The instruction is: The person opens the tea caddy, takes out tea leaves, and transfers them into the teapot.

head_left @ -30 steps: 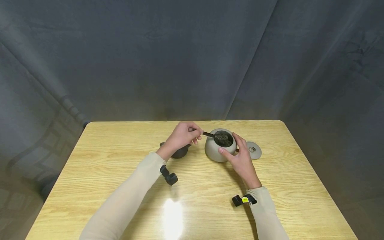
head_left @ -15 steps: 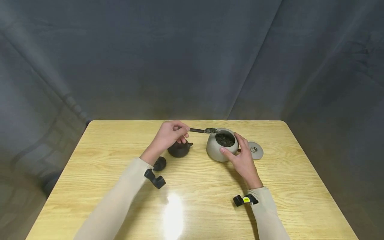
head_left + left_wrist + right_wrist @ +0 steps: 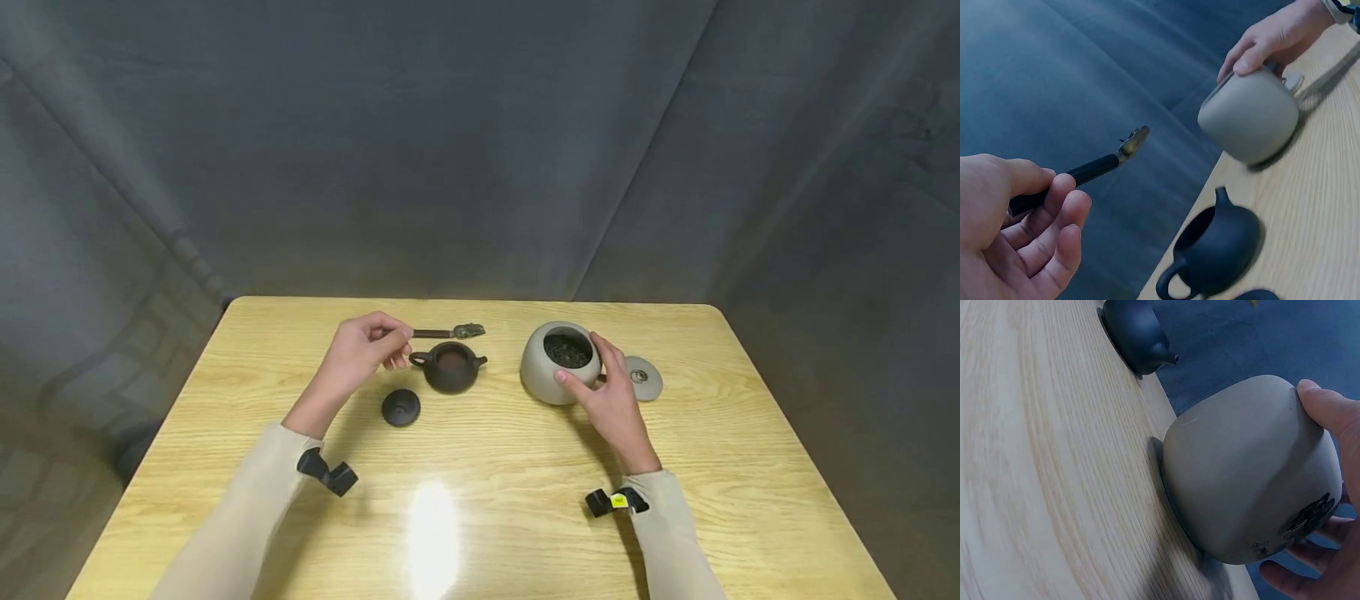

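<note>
My left hand (image 3: 369, 348) pinches the dark handle of a tea scoop (image 3: 435, 333). Dark tea leaves lie heaped on the scoop's metal end, seen in the left wrist view too (image 3: 1134, 142). The scoop hovers just behind and above a small dark teapot (image 3: 452, 377), whose top is uncovered. My right hand (image 3: 613, 408) grips the rim and side of a round grey tea canister (image 3: 542, 379), thumb at the front and fingers behind. Tea leaves show inside its mouth. In the right wrist view the canister (image 3: 1241, 462) appears tilted on the table, with a dark drawing on its side.
The teapot's dark lid (image 3: 401, 407) lies on the wooden table (image 3: 510, 500), left and in front of the pot. A grey canister lid (image 3: 642, 378) lies right of the canister, partly behind my right hand. A dark curtain (image 3: 450, 150) hangs beyond the table's far edge.
My left hand has lifted the scoop out of the canister, loaded with leaves, and carried it left to the teapot. The right hand keeps holding the canister in nearly the same place.
</note>
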`<state>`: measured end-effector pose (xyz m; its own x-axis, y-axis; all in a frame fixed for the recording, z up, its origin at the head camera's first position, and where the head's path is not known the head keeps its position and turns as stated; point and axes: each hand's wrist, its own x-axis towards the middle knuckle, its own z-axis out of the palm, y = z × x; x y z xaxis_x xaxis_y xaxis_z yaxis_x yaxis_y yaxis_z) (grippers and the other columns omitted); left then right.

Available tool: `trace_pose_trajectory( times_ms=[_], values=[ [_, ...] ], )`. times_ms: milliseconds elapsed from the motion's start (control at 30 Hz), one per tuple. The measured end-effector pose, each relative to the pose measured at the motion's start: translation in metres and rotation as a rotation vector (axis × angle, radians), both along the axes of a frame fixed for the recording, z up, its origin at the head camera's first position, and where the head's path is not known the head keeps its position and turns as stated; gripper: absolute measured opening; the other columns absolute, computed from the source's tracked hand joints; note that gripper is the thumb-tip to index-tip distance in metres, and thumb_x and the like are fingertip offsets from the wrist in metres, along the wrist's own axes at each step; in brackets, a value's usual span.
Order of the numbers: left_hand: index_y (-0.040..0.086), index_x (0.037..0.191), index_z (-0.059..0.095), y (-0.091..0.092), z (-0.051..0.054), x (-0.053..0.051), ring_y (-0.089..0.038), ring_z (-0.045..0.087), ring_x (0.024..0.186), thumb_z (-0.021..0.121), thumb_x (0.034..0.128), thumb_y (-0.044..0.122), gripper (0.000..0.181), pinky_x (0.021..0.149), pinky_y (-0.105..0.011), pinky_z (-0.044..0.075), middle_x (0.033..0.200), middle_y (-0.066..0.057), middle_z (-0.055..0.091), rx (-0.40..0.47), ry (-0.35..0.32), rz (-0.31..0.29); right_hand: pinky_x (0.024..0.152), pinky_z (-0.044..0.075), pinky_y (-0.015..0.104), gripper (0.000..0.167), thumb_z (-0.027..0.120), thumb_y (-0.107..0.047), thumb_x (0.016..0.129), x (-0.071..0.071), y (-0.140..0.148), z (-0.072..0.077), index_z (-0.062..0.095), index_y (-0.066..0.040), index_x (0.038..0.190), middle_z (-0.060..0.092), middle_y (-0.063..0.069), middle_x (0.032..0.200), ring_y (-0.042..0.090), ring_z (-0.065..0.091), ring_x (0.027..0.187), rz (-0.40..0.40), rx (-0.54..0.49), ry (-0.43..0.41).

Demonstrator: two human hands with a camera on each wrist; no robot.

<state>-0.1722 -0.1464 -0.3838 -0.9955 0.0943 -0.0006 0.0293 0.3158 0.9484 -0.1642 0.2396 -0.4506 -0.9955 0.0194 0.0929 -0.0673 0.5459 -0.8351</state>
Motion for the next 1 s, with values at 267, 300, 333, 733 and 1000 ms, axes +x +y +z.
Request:
trace_pose_trajectory(
  times_ms=[267,300,333,733,1000],
  values=[
    [-0.009,0.118,0.069,-0.020,-0.013,0.009,-0.010,0.071,0.068,0.068,0.1045,0.016,0.028,0.066,-0.024,0.061,0.084,-0.004,0.073,0.016,-0.055,0.040,0.120,0.043,0.057,0.096,0.081,-0.041,0.095,0.001,0.003,-0.001,0.028,-0.013,0.169,0.030,0.021,0.171,0.039,0.044,0.149,-0.001,0.003,-0.001],
    [-0.009,0.118,0.069,-0.021,-0.015,0.009,-0.010,0.071,0.068,0.069,0.1044,0.016,0.029,0.067,-0.024,0.062,0.084,-0.004,0.073,0.010,-0.060,0.041,0.120,0.043,0.057,0.096,0.081,-0.041,0.095,0.001,0.004,-0.001,0.028,-0.012,0.169,0.030,0.021,0.171,0.039,0.044,0.149,-0.002,0.005,0.002],
    [-0.009,0.118,0.069,-0.021,-0.017,0.009,-0.009,0.071,0.069,0.069,0.1042,0.015,0.028,0.068,-0.025,0.063,0.085,-0.004,0.074,0.000,-0.061,0.043,0.120,0.043,0.057,0.095,0.081,-0.041,0.095,0.001,0.004,-0.001,0.028,-0.012,0.169,0.030,0.021,0.171,0.039,0.044,0.149,-0.003,0.005,0.004],
    [0.005,0.111,0.074,-0.011,-0.027,0.012,-0.033,0.074,0.077,0.068,0.1049,0.019,0.017,0.057,-0.027,0.051,0.097,-0.021,0.078,-0.269,0.036,0.036,0.118,0.044,0.056,0.095,0.081,-0.040,0.095,0.000,0.004,-0.004,0.029,-0.013,0.169,0.031,0.020,0.171,0.038,0.045,0.148,-0.004,0.007,0.014],
    [0.010,0.110,0.075,0.008,-0.022,0.013,-0.020,0.071,0.076,0.069,0.1040,0.023,0.015,0.063,-0.028,0.050,0.093,-0.009,0.079,-0.479,0.167,0.025,0.118,0.044,0.056,0.094,0.081,-0.041,0.095,0.001,0.003,-0.003,0.029,-0.014,0.169,0.031,0.020,0.171,0.038,0.044,0.149,-0.001,-0.001,0.015]
  ],
)
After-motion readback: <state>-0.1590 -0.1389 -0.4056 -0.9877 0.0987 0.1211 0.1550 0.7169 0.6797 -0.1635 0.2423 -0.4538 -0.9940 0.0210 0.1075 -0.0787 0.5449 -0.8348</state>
